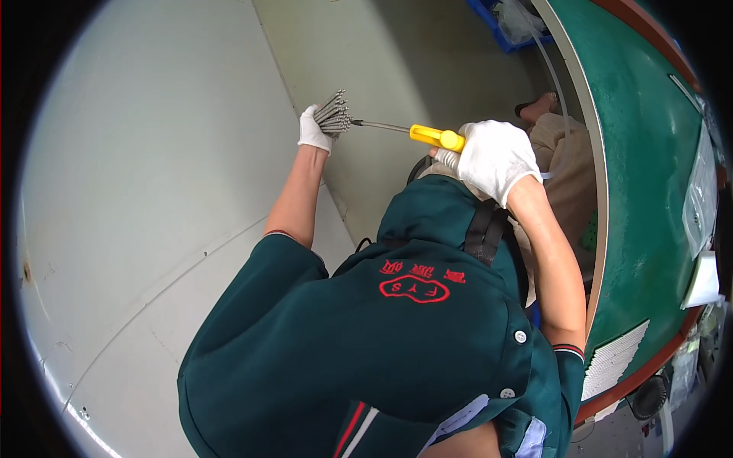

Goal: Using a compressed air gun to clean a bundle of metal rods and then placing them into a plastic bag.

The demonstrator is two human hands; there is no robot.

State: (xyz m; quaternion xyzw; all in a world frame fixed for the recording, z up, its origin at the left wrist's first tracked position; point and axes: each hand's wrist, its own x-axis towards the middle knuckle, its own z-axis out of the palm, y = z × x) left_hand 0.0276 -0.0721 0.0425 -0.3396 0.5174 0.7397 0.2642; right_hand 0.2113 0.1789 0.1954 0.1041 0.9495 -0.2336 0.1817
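Observation:
My left hand (pixel 311 133), in a white glove, is closed around a bundle of thin grey metal rods (pixel 334 114). Their knobbed ends fan out to the upper right. In my white-gloved right hand (pixel 500 159) is a yellow air blow gun (pixel 437 137) with a long thin metal nozzle (pixel 385 126). The nozzle's dark tip points left and lies close beside the rods; whether it touches them I cannot tell. Most of the gun's grip is hidden by the glove. Both hands are held out in front of me, away from the table.
A green-topped table (pixel 634 137) with a pale edge stands on my right. On it lie a row of thin pale rods (pixel 615 362) and clear plastic bags (pixel 701 200). A blue crate (pixel 504 37) sits at the top right. A translucent hose (pixel 560 84) hangs by the table edge. Left is a pale panel (pixel 153 137).

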